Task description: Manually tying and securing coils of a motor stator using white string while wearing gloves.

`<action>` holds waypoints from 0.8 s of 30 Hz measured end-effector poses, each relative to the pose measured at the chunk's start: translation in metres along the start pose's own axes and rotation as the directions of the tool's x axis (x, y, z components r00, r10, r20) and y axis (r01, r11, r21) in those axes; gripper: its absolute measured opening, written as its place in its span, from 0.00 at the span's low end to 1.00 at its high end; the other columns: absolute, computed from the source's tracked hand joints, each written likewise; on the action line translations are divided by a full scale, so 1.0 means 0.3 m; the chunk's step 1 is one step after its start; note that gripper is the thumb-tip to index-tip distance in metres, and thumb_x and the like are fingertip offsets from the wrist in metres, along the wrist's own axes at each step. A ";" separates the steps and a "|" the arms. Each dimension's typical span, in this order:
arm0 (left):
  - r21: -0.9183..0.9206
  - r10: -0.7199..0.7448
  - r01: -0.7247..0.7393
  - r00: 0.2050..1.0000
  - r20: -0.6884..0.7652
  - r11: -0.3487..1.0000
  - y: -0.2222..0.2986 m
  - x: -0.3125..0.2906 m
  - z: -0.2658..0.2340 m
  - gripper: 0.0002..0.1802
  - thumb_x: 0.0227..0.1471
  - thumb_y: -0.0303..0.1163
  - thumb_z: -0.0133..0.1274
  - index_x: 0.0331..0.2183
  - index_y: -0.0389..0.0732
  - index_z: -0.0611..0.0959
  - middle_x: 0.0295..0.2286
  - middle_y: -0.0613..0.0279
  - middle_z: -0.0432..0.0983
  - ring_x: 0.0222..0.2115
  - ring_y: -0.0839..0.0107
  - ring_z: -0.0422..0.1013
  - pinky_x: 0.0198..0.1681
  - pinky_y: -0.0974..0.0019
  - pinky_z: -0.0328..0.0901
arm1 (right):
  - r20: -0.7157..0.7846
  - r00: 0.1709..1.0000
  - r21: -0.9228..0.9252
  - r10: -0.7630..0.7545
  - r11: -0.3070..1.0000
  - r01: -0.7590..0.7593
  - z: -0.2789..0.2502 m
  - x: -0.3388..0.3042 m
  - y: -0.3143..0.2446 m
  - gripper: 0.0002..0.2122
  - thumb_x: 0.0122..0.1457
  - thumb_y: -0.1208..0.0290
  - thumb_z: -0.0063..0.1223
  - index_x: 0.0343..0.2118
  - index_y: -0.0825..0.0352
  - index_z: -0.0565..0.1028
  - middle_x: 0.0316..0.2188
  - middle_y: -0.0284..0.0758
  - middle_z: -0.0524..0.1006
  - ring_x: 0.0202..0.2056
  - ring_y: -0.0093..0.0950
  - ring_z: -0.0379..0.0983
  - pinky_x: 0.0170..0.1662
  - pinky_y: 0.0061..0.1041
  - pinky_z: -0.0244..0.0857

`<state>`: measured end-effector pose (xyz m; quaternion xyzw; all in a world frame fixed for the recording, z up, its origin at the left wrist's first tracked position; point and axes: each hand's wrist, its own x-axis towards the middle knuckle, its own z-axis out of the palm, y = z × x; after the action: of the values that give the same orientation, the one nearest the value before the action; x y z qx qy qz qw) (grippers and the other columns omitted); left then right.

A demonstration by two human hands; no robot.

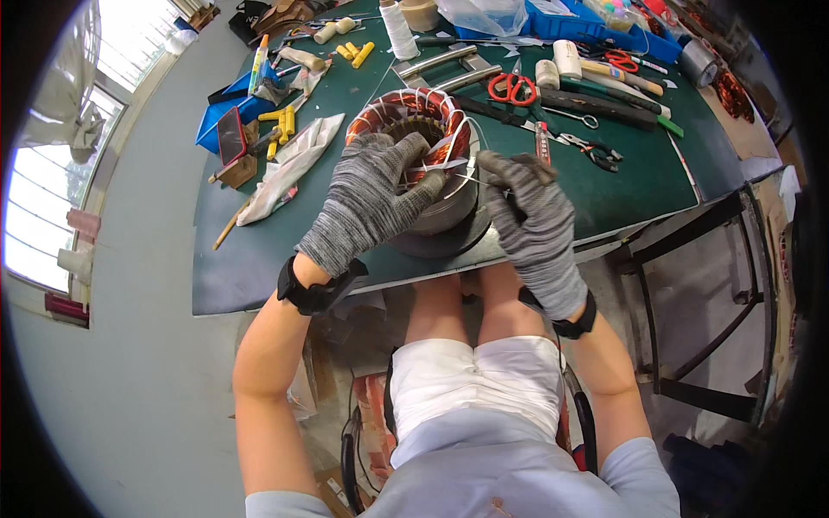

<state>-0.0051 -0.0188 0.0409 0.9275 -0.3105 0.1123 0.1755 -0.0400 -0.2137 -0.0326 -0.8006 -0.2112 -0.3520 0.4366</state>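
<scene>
A motor stator (449,213) stands upright at the table's near edge, with copper windings (380,110) ringing its top. White lacing cord is looped round the windings at several places. My left hand (367,190), in a grey knitted glove, grips the near left of the winding ring, fingers over the rim and thumb on the near side. Just right of the stator, my right hand (528,203), gloved alike, has its fingers curled and pinched on a thin white cord (471,179) that runs to the windings. Its fingertips are partly hidden.
Red-handled scissors (512,89), pliers (596,153) and a dark bar (609,110) lie right of the stator. A cord spool (398,30) stands behind it. Leftward are white sheet material (289,168), yellow pieces (283,125) and a phone (230,135). A black metal frame (699,302) stands right of the table.
</scene>
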 end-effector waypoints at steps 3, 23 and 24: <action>-0.102 -0.034 0.037 0.999 0.029 0.994 0.011 0.007 -0.015 0.21 0.47 0.40 0.53 0.43 0.40 0.76 0.32 0.52 0.76 0.34 0.60 0.73 0.39 0.61 0.66 | 0.128 0.991 -0.171 0.050 0.985 -0.027 0.048 0.010 -0.039 0.22 0.50 0.79 0.48 0.51 0.58 0.69 0.40 0.40 0.71 0.33 0.37 0.72 0.36 0.30 0.68; 0.411 -0.071 0.109 0.992 -0.107 0.905 -0.007 -0.006 -0.012 0.54 0.35 0.60 0.58 0.57 0.40 0.58 0.57 0.55 0.54 0.61 0.56 0.41 0.62 0.51 0.29 | 0.682 0.696 0.678 0.222 0.163 -0.717 -0.013 -0.196 0.044 0.18 0.57 0.73 0.47 0.50 0.68 0.65 0.42 0.40 0.71 0.43 0.30 0.69 0.45 0.26 0.65; 0.418 -0.065 0.104 0.992 -0.107 0.903 -0.004 -0.015 -0.003 0.54 0.35 0.60 0.58 0.57 0.40 0.58 0.57 0.55 0.54 0.61 0.56 0.41 0.62 0.51 0.29 | 0.767 0.639 0.624 0.055 0.169 -0.763 -0.040 -0.192 0.055 0.16 0.58 0.72 0.46 0.49 0.68 0.66 0.42 0.40 0.72 0.43 0.30 0.70 0.45 0.26 0.65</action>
<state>-0.0079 -0.0152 0.0400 0.9500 -0.2300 0.2107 -0.0108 -0.0722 -0.2344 -0.0804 -0.4794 -0.2503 0.2495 0.8033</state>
